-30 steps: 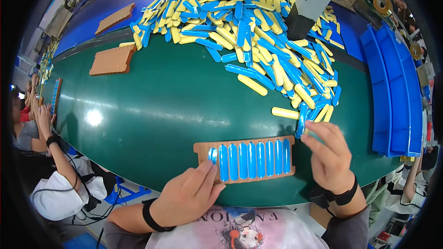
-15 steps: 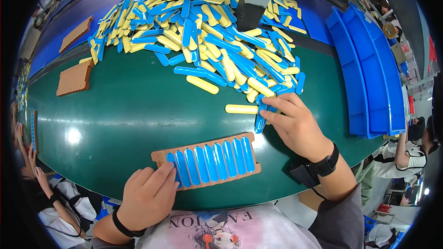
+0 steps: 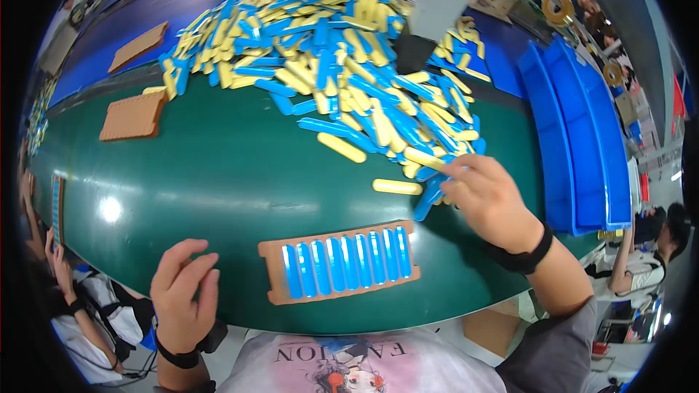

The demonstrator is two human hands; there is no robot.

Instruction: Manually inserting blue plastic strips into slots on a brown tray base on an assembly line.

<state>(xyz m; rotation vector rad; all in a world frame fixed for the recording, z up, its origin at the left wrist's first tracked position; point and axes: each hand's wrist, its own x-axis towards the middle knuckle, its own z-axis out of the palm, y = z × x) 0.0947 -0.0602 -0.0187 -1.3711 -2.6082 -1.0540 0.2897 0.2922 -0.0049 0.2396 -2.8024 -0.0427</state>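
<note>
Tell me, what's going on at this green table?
A person's right hand is at the near edge of a heap of blue and yellow strips; whether it grips one is unclear. The open left hand hangs empty, left of a brown tray where blue strips lie side by side.

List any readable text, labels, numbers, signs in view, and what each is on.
Person's shirt: large dark lettering, upside down in this view, by a printed figure; wording not copied here.
Blue strips in the brown tray: no lettering to be seen.
Loose blue and yellow strips: none that I can make out.
Blue bins and background: any marks are too small or blurred to read.
</note>
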